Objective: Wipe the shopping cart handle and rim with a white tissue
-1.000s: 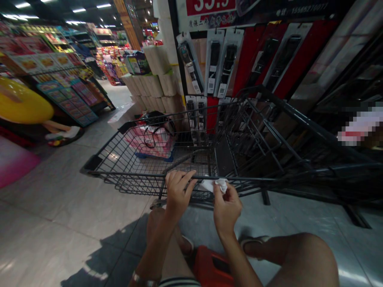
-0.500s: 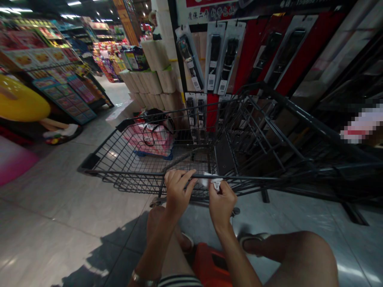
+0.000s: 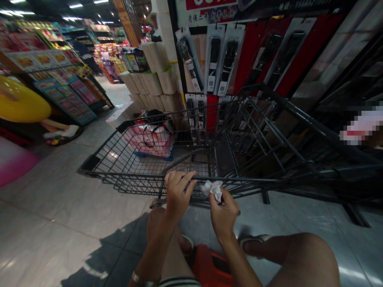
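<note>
A crumpled white tissue (image 3: pixel 214 189) sits just below the near top rail of a black shopping cart (image 3: pixel 119 174) on a store floor; whether it touches the metal is hard to tell. A shopper's right hand (image 3: pixel 224 212), at 5 o'clock from the tissue, pinches it between thumb and fingers. At 9 o'clock, the left hand (image 3: pixel 178 190) grasps the rail, its fingers curled over the top, with a bracelet (image 3: pixel 144 280) on that wrist. The wire basket stretches across the view, its raised bars (image 3: pixel 299 113) rising toward 2 o'clock.

Directly at 6 o'clock, an orange-red object (image 3: pixel 211 265) stands between the shopper's bent legs, beside the edge of a striped garment (image 3: pixel 179 282). A light-coloured sandal (image 3: pixel 254 241) shows between 4 and 5 o'clock, and a dark shadow (image 3: pixel 110 247) falls over the floor tiles (image 3: pixel 56 195) at 8 o'clock.

At 10 o'clock, a pink-and-white package (image 3: pixel 155 140), topped by a black strapped item (image 3: pixel 157 116), is visible through the mesh; whether it lies inside the cart or beyond it is unclear. Dark straps in clear packs (image 3: pixel 214 59) hang at 12 o'clock against a red-panelled display. Pale wrapped bundles (image 3: pixel 155 57) are stacked at 11 o'clock, while farther out at 10 o'clock are stocked shelves (image 3: pixel 44 59) and a glossy yellow shape (image 3: pixel 24 101).
</note>
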`<state>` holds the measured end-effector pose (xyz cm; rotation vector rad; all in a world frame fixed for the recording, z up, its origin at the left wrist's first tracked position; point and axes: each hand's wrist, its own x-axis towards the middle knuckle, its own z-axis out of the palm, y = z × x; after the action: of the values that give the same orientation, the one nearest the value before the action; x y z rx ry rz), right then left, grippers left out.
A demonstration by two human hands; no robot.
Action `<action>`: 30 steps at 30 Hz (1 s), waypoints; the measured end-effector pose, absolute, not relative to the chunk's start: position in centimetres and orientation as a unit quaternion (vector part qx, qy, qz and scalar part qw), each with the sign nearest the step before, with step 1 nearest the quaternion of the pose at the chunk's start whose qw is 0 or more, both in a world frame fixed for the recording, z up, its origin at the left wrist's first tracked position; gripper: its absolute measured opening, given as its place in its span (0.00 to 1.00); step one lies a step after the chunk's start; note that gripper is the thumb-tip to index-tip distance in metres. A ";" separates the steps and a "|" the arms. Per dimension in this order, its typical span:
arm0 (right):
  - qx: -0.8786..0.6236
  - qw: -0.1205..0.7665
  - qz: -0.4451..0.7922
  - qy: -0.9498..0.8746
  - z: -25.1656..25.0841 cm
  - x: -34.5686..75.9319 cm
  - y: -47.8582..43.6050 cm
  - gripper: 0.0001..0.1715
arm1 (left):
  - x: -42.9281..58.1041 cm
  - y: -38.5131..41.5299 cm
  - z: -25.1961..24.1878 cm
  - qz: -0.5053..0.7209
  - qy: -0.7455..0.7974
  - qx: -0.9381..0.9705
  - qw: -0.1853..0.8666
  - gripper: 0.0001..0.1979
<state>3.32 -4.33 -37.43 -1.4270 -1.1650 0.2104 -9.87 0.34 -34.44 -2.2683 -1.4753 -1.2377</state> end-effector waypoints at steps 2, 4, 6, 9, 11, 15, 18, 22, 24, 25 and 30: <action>-0.621 0.611 0.086 -0.483 -37.1 3.3 -4.2 0.08 | -9.9 0.3 -34.4 -0.419 -0.488 -0.761 0.086 0.09; -0.621 0.615 0.095 -0.477 -36.6 3.2 -3.7 0.09 | -9.9 0.3 -34.3 -0.419 -0.484 -0.763 0.088 0.08; -0.618 0.611 0.105 -0.484 -36.1 2.9 -3.2 0.12 | -9.9 0.3 -34.3 -0.416 -0.483 -0.765 0.091 0.08; -0.615 0.609 0.094 -0.492 -36.0 2.7 -2.6 0.15 | -10.0 0.4 -34.4 -0.410 -0.487 -0.766 0.090 0.09; -0.609 0.613 0.079 -0.497 -36.3 2.8 -2.4 0.14 | -10.0 0.4 -34.4 -0.410 -0.489 -0.765 0.090 0.09; -0.597 0.609 0.066 -0.518 -37.0 3.1 -2.6 0.13 | -10.0 0.4 -34.4 -0.412 -0.490 -0.763 0.089 0.09; -0.586 0.597 0.080 -0.542 -37.4 3.4 -3.7 0.11 | -9.9 0.4 -34.4 -0.407 -0.494 -0.763 0.088 0.09; -0.603 0.590 0.102 -0.528 -37.6 4.3 -6.0 0.10 | -9.9 0.4 -34.4 -0.416 -0.483 -0.765 0.094 0.09; -0.621 0.589 0.122 -0.503 -37.6 5.1 -7.0 0.11 | -9.9 0.4 -34.4 -0.418 -0.481 -0.765 0.093 0.08; -0.631 0.586 0.129 -0.492 -37.5 5.6 -7.3 0.10 | -9.9 0.4 -34.4 -0.418 -0.482 -0.764 0.092 0.08; -0.669 0.617 0.129 -0.394 -37.2 8.4 -7.8 0.15 | -9.8 0.4 -34.3 -0.416 -0.483 -0.764 0.099 0.08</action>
<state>8.37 -7.76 -37.22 -1.5407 -0.9081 0.2973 -9.83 0.36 -34.32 -2.2593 -1.4291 -1.2308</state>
